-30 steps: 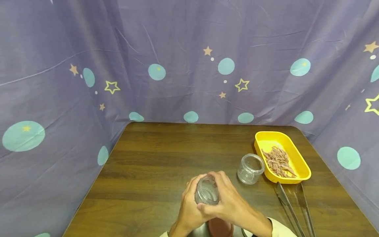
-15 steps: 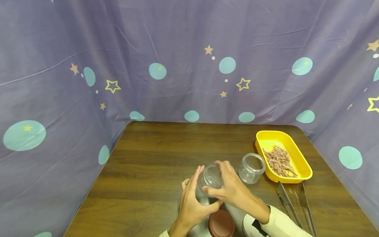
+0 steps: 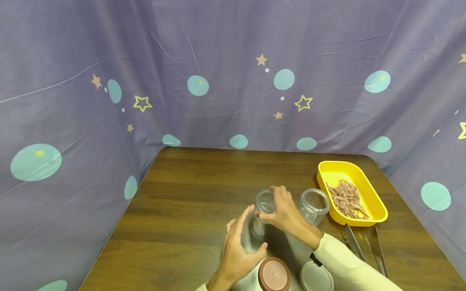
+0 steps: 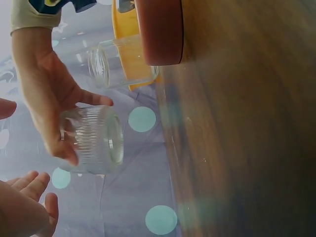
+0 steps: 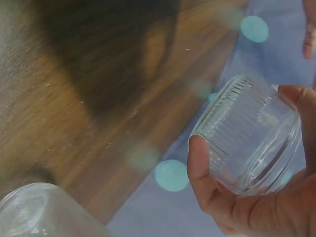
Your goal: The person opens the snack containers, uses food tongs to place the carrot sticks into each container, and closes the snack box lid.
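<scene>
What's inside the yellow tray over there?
A heap of thin brownish strips lies in the yellow tray. The far end of its floor shows bare yellow. The strips cover the floor beneath them, so I can't see if anything hides there.

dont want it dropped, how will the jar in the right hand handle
The jar is probably stiff, its wall undented under the fingers. Its glossy surface might slip, though its ridges could help. Being round, it may roll if tipped.

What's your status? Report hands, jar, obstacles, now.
Right hand gripping clear jar, raised above table. Left hand nearby, holding nothing. Second jar standing right of held one, possible obstacle.
</scene>
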The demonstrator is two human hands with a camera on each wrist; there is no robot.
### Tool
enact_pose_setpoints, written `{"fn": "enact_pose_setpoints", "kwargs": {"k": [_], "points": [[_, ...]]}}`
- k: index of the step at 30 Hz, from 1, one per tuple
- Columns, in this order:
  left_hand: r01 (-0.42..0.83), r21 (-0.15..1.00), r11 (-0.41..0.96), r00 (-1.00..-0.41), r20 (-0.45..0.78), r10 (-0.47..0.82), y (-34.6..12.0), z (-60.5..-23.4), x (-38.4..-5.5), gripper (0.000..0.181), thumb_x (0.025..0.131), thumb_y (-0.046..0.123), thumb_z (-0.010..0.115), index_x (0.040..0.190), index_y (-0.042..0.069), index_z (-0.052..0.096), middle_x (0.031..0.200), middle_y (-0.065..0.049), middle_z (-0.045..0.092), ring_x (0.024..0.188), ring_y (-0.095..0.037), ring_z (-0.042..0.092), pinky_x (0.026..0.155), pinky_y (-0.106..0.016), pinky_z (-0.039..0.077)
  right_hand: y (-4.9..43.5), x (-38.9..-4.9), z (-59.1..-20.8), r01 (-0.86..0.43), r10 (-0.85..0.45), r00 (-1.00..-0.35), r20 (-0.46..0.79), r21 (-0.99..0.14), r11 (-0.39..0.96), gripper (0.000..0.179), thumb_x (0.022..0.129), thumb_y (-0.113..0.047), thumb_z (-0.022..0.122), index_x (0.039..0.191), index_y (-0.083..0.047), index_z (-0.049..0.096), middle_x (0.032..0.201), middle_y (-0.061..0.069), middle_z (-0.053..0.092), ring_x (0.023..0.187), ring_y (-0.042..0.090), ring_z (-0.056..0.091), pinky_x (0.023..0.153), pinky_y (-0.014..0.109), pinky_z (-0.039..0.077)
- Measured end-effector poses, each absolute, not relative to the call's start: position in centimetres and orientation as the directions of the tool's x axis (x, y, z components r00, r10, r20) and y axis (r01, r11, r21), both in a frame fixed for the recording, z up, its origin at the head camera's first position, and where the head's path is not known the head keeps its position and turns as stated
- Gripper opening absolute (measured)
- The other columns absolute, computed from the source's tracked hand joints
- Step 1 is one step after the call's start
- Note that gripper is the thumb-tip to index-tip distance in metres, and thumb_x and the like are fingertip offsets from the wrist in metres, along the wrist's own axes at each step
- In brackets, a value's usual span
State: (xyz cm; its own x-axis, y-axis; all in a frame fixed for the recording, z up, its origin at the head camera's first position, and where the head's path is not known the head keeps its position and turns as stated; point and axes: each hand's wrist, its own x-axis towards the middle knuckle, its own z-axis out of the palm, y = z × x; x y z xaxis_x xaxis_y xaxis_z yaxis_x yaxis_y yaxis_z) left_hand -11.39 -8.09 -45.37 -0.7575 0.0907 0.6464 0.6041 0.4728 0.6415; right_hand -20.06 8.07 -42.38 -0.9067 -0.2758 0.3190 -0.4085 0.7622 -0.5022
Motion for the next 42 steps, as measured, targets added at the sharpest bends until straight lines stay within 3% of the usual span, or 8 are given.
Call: {"fn": "enact_pose_setpoints", "kwargs": {"k": [13,18,23,29,36,39,42], "points": [[0.667,0.621,0.412,-0.713,0.693,0.111,-8.1,-45.1,-11.5,0.090,0.058,-0.001,0.066,0.141,0.002,0.031,0.139,-0.012,0.047,0.122,-0.024,0.047,0.102,-0.029,0.028,8.3,-21.3,-44.9,-0.349,-0.295,-0.937,0.186,-0.468,0.812,0.087,0.061,-0.038,0.082,0.126,0.005,0.043,0.108,0.014,0.050,0.090,0.029,0.047,0.076,0.037,0.047],[0.650,0.644,0.403,-0.727,0.681,0.086,-8.1,-45.4,-11.5,0.089,0.057,-0.002,0.063,0.140,0.005,0.034,0.138,-0.007,0.049,0.120,-0.020,0.048,0.099,-0.027,0.035,8.1,-21.4,-45.6,-0.350,-0.323,-0.936,0.137,-0.447,0.823,0.084,0.062,-0.038,0.082,0.124,0.004,0.044,0.104,0.012,0.049,0.087,0.026,0.045,0.072,0.035,0.046],[0.687,0.633,0.357,-0.695,0.715,0.072,-7.8,-45.2,-11.5,0.084,0.055,-0.009,0.063,0.135,-0.001,0.040,0.132,-0.010,0.053,0.111,-0.018,0.055,0.088,-0.030,0.047,8.1,-21.3,-46.2,-0.387,-0.367,-0.921,0.131,-0.409,0.826,0.078,0.062,-0.039,0.082,0.118,0.003,0.046,0.095,0.008,0.045,0.078,0.021,0.042,0.065,0.028,0.042],[0.719,0.610,0.333,-0.664,0.745,0.068,-7.7,-43.3,-10.7,0.076,0.052,-0.016,0.059,0.127,-0.009,0.046,0.123,-0.016,0.058,0.099,-0.020,0.059,0.081,-0.032,0.050,8.0,-21.0,-46.8,-0.429,-0.395,-0.903,0.168,-0.381,0.819,0.082,0.064,-0.039,0.082,0.121,0.006,0.044,0.097,0.011,0.045,0.078,0.022,0.043,0.065,0.029,0.045],[0.730,0.602,0.324,-0.653,0.754,0.071,-7.5,-42.9,-10.6,0.077,0.051,-0.017,0.058,0.126,-0.010,0.045,0.123,-0.017,0.057,0.099,-0.021,0.057,0.083,-0.030,0.049,8.3,-19.5,-44.9,-0.415,-0.365,-0.910,0.198,-0.402,0.816,0.097,0.066,-0.042,0.080,0.133,0.011,0.034,0.119,0.024,0.042,0.091,0.034,0.046,0.071,0.036,0.052],[0.710,0.627,0.320,-0.678,0.732,0.071,-7.6,-44.1,-11.1,0.076,0.056,-0.014,0.059,0.129,-0.005,0.044,0.125,-0.014,0.056,0.099,-0.019,0.057,0.084,-0.030,0.049,8.7,-18.0,-43.0,-0.484,-0.385,-0.869,0.310,-0.375,0.791,0.084,0.067,-0.034,0.080,0.129,0.008,0.041,0.114,0.017,0.046,0.090,0.027,0.048,0.071,0.031,0.051],[0.689,0.658,0.303,-0.708,0.700,0.089,-7.6,-45.0,-11.5,0.072,0.061,-0.010,0.059,0.130,0.002,0.045,0.122,-0.012,0.058,0.095,-0.017,0.058,0.084,-0.028,0.050,8.7,-16.3,-42.0,-0.621,-0.438,-0.758,0.483,-0.329,0.711,0.061,0.069,-0.025,0.080,0.116,0.001,0.051,0.100,0.007,0.052,0.082,0.016,0.050,0.069,0.024,0.049]]}}
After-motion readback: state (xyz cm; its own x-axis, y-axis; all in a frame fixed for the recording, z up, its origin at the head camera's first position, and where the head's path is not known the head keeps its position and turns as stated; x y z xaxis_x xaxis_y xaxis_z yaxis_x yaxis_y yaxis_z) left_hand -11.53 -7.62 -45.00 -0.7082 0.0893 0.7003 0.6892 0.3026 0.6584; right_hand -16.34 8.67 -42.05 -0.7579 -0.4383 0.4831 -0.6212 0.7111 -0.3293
